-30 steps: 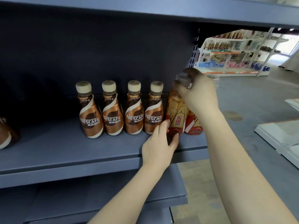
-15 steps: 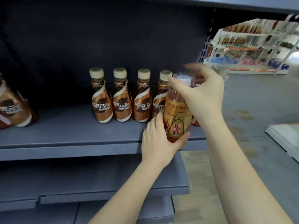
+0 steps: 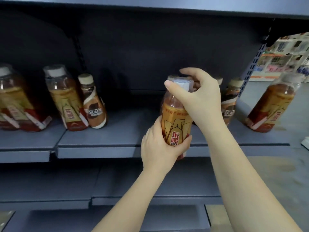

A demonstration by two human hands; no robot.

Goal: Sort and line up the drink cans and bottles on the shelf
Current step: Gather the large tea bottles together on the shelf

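Orange bottle (image 3: 176,124): left hand (image 3: 160,144) grips base, right hand (image 3: 200,96) cap.

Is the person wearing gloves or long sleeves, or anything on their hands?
No gloves and no sleeves show. Both forearms are bare from the bottom of the picture up to the wrists. The left hand and the right hand are bare too, with no ring, watch or bracelet in view. The nail that shows on the right hand's fingers looks short and plain.

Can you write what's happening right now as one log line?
left hand: grips orange bottle base | right hand: grips its cap | bottle: off shelf
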